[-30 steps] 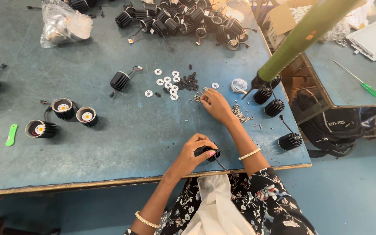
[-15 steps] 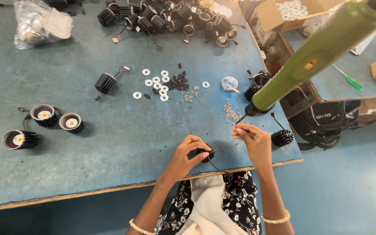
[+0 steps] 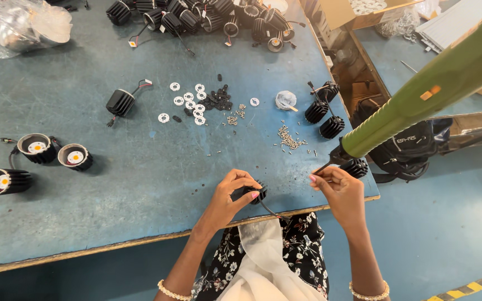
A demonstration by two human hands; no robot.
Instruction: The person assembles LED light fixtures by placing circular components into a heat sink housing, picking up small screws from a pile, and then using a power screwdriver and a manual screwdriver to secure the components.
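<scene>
My left hand (image 3: 225, 202) grips a small black finned lamp housing (image 3: 258, 193) near the table's front edge, and a thin black wire hangs from it over the edge. To its right, my right hand (image 3: 340, 192) pinches its fingertips on the thin bit (image 3: 323, 166) of a green power screwdriver (image 3: 419, 100), which slants down from the upper right. Whether a screw sits between the fingers is too small to tell. A scatter of small silver screws (image 3: 290, 138) lies just beyond both hands.
On the blue table (image 3: 140, 184) are white rings (image 3: 188, 103), small black parts (image 3: 220, 99), a wired black housing (image 3: 120, 102), three lamps at left (image 3: 37, 147), a heap of housings at the back (image 3: 207, 19), a plastic bag (image 3: 26, 25). Black housings (image 3: 322, 111) stand near the right edge, beside a black bag (image 3: 414, 147).
My right hand came back from the screws and rings near mid-table to the front edge and now pinches the screwdriver bit. My left hand kept its hold on the housing.
</scene>
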